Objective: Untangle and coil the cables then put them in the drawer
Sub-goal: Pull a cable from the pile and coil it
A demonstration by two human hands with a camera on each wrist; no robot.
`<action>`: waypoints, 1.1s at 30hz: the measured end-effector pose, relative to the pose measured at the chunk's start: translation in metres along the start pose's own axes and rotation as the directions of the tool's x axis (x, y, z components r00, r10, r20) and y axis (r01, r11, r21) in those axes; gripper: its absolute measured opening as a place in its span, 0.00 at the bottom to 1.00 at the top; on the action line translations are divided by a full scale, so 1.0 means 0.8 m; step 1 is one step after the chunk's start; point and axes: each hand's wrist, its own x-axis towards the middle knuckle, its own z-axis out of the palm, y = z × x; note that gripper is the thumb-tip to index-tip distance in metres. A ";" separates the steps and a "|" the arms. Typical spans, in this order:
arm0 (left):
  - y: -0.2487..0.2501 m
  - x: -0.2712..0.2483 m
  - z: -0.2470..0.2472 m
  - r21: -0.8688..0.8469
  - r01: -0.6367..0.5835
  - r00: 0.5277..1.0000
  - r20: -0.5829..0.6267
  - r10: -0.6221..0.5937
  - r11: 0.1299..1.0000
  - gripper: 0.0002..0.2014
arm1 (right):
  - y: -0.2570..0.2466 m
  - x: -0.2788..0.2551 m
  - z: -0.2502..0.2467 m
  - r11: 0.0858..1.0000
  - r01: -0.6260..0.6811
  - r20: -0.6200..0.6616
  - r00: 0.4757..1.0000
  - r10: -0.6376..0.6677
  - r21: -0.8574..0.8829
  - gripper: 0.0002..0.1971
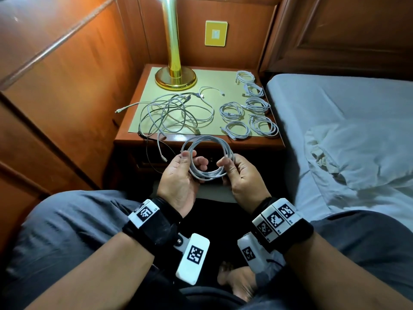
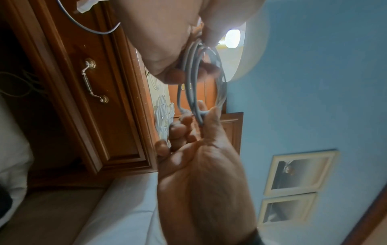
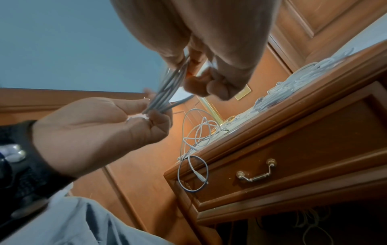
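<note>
White cable coil (image 1: 206, 156): in the head view, you are holding it between both hands, in the air just in front of the worktop (image 1: 196, 139). Your left hand (image 1: 181, 173) is pinching one side and your right hand (image 1: 240, 173) the other, probably so the loops stay together. Six finished coils (image 1: 248, 108) are lying on the right of the worktop; a loose tangle (image 1: 174, 115) is sprawling on the left, with ends dangling over the front edge. A brass lamp (image 1: 173, 63) is standing behind.

Left wrist view: your thumb and fingers are gripping the coil (image 2: 201, 79).

Right wrist view: the drawer (image 3: 303, 157) is sitting closed below, with dangling ends hanging across its corner, likely in the way of opening.
</note>
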 end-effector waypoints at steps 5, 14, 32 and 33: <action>0.008 0.004 0.002 -0.089 0.010 0.999 0.041 -0.007 0.996 0.11 | 0.000 0.002 0.006 0.981 -0.121 -0.016 0.992 0.125 0.155 0.20; -0.004 0.003 0.001 0.025 -0.104 0.986 0.131 0.099 0.994 0.10 | -0.005 0.004 0.003 0.874 -0.219 -0.015 0.968 0.250 0.434 0.10; -0.006 0.017 -0.012 0.228 -0.173 0.985 0.047 0.167 0.958 0.08 | -0.019 0.009 -0.011 0.803 -0.364 0.174 0.931 0.320 0.472 0.14; -0.006 0.018 -0.013 0.264 -0.194 0.981 0.056 0.185 0.945 0.08 | -0.018 0.009 -0.012 0.858 -0.336 0.144 0.942 0.304 0.389 0.09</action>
